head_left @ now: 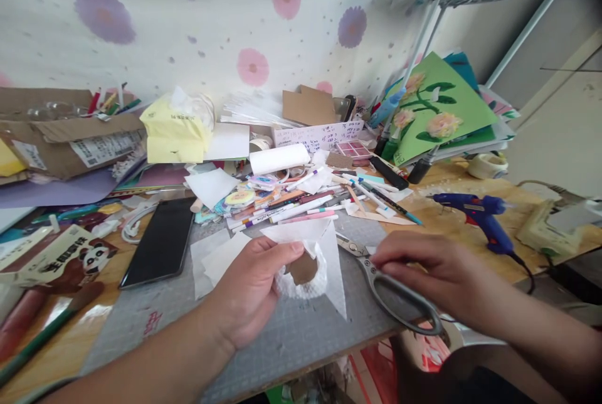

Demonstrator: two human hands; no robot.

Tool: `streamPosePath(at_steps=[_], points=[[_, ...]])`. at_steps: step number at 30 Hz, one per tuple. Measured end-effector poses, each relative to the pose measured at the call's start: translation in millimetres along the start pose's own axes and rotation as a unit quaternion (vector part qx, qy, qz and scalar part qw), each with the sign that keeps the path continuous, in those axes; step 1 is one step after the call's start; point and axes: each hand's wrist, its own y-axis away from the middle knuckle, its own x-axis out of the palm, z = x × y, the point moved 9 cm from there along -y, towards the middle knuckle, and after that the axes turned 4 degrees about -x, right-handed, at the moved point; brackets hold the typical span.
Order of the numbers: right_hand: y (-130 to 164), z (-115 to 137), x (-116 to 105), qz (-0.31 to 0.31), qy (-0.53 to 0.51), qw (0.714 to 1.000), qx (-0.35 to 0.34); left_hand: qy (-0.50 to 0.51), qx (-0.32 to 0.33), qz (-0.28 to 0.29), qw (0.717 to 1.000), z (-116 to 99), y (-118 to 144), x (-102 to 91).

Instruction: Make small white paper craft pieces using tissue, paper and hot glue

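Paper: white cut piece was pinched by the left hand over the grey mat.
Scissors: laid just right of it, blades pointing up-left, handles under the right hand's curled fingers.
Bench: glue gun was set beyond.

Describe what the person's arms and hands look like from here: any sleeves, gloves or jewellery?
Both forearms are bare right to the frame edge, so no sleeves show. The left hand and right hand are ungloved, with no rings, watch or bracelet visible. Fingernails look short and unpainted.
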Motion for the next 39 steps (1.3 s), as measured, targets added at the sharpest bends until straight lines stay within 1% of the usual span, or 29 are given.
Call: streamPosePath(at_steps=[1,3,6,8,11,17,20,28,36,39], points=[[-7.4,0.8,15.3,0.019,-0.047,0.999,0.016,0.0,-0.002,0.008,1.0,0.3,0.4,1.8],[-18.4,-2.7,35.3,0.029,-0.152,0.986,0.057,-0.001,-0.006,0.021,1.0,1.3,1.5,5.1],[-27.0,-7.8,49.7,0.023,-0.314,0.944,0.103,0.004,-0.018,0.025,1.0,4.4,2.7,6.3],[-30.4,-6.7,54.1,0.024,-0.386,0.915,0.112,0.013,-0.021,0.025,0.999,5.7,2.7,5.5],[-33.6,-4.1,57.6,0.027,-0.435,0.892,0.123,0.021,-0.025,0.032,0.999,6.8,1.2,5.1],[-36.2,-4.3,61.8,0.005,-0.482,0.864,0.147,0.008,-0.009,0.022,1.0,3.0,1.6,4.7],[-36.6,-6.5,62.6,-0.005,-0.477,0.865,0.157,-0.01,0.012,0.016,1.0,-0.8,3.4,5.6],[-40.8,-10.6,61.8,-0.013,-0.408,0.898,0.163,-0.063,0.058,-0.003,0.996,-4.3,5.1,3.8],[-43.1,-10.9,66.1,-0.018,-0.381,0.904,0.193,-0.101,0.08,-0.006,0.992,-7.5,5.5,2.7],[-42.8,-9.4,65.9,0.008,-0.397,0.899,0.186,-0.096,0.064,-0.012,0.993,-5.4,4.3,0.2]])
